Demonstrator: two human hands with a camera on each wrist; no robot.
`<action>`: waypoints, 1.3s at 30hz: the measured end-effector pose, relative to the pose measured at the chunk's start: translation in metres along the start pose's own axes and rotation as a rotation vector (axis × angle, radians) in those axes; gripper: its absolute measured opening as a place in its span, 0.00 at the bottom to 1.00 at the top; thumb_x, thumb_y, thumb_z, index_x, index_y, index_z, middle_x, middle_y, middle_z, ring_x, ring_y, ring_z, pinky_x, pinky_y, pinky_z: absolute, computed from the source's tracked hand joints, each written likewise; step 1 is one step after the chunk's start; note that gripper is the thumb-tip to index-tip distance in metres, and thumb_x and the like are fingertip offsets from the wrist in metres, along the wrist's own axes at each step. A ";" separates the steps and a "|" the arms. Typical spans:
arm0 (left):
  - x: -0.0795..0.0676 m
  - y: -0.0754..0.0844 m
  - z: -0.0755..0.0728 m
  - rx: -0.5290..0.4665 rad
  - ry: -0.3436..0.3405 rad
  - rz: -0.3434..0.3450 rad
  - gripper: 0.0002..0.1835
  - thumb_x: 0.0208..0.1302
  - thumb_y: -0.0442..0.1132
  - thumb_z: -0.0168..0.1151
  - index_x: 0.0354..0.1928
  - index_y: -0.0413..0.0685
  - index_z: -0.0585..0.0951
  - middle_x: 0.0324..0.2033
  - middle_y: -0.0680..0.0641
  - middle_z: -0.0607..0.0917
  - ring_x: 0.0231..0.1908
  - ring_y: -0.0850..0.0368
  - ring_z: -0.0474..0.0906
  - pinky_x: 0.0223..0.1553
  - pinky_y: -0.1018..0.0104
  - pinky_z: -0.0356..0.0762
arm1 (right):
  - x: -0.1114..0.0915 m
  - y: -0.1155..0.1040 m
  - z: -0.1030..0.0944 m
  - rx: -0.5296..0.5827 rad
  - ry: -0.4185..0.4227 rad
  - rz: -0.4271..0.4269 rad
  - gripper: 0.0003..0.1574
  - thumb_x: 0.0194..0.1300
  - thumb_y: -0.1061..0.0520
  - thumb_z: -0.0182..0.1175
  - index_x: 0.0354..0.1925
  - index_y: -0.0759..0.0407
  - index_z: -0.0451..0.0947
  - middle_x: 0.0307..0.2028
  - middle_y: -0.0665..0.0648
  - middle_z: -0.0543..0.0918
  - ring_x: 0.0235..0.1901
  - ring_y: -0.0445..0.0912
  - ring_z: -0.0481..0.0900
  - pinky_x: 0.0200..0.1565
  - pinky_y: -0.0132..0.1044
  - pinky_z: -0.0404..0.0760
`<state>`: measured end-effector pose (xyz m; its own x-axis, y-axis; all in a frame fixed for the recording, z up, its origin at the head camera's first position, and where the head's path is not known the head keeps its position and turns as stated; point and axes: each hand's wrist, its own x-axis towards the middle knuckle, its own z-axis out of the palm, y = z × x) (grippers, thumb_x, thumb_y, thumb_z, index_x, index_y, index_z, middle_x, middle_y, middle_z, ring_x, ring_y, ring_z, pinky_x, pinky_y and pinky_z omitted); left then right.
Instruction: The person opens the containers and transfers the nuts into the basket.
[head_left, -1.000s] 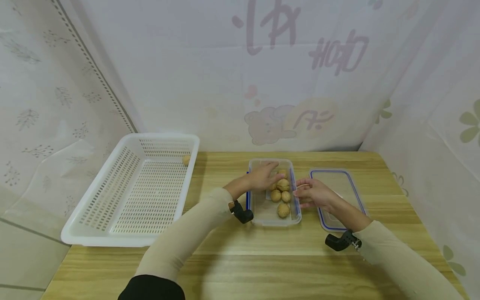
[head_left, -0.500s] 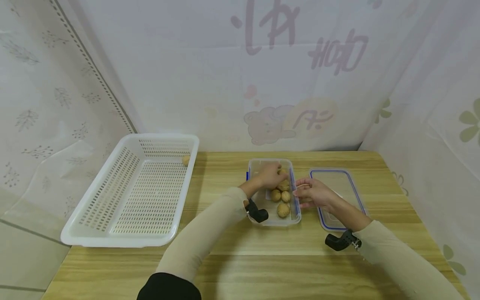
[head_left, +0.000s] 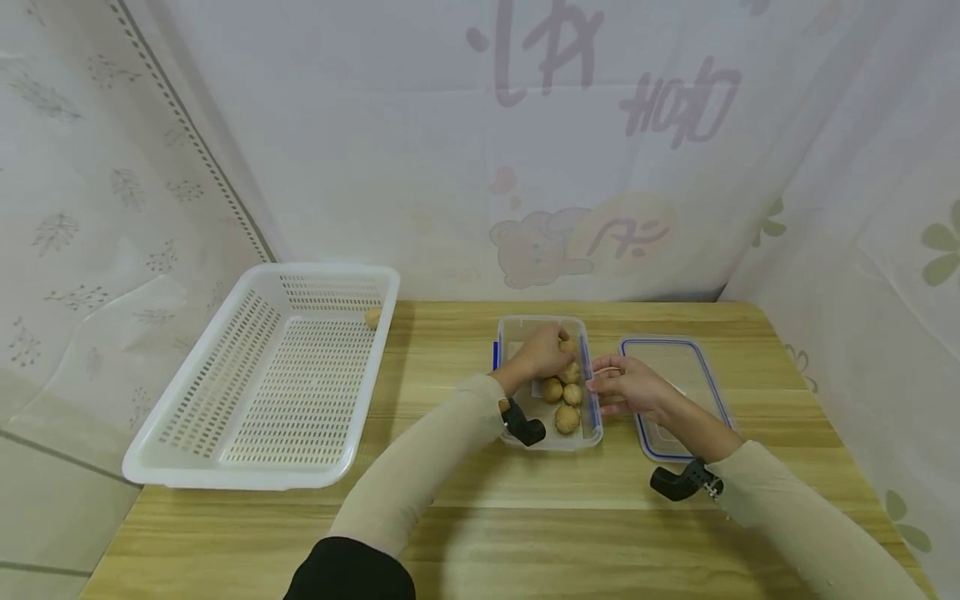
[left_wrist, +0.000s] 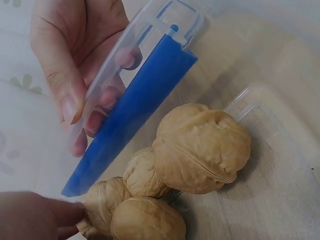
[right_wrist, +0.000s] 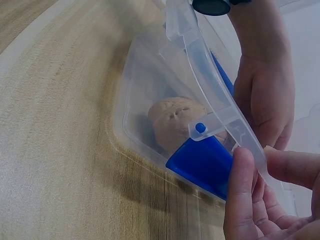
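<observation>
A clear plastic food container (head_left: 553,445) with blue clips stands on the table, holding several walnuts (head_left: 567,419). My left hand (head_left: 542,352) reaches inside, its fingers curled around a walnut (head_left: 567,345) near the far end. In the left wrist view, the tips of this hand (left_wrist: 37,217) are right at the clustered walnuts (left_wrist: 148,219). My right hand (head_left: 630,387) grips the container's right rim, thumb and fingers at the wall by the blue clip (right_wrist: 202,165).
A clear lid (head_left: 684,367) with a blue seal lies to the right of the container, partly under the right hand. On the left stands a large white perforated basket (head_left: 367,400) with a walnut (head_left: 372,317) in its far right corner. Patterned curtains (head_left: 420,167) enclose the table.
My left hand has moved right and deeper into the container, and its spread fingers have curled around a walnut. The right hand has stayed at the rim.
</observation>
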<state>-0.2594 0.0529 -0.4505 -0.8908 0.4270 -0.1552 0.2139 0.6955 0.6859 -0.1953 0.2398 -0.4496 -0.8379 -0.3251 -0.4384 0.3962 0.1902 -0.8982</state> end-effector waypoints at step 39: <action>-0.006 0.002 -0.016 -0.093 -0.035 -0.022 0.22 0.76 0.36 0.57 0.67 0.36 0.74 0.64 0.40 0.78 0.65 0.49 0.73 0.66 0.61 0.72 | -0.001 -0.001 -0.002 -0.024 0.030 0.020 0.26 0.72 0.63 0.61 0.62 0.69 0.64 0.41 0.53 0.78 0.37 0.42 0.80 0.40 0.38 0.87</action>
<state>-0.2598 0.0428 -0.4367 -0.8801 0.4332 -0.1945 0.1550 0.6492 0.7446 -0.1957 0.2414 -0.4487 -0.8408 -0.2934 -0.4550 0.4043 0.2187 -0.8881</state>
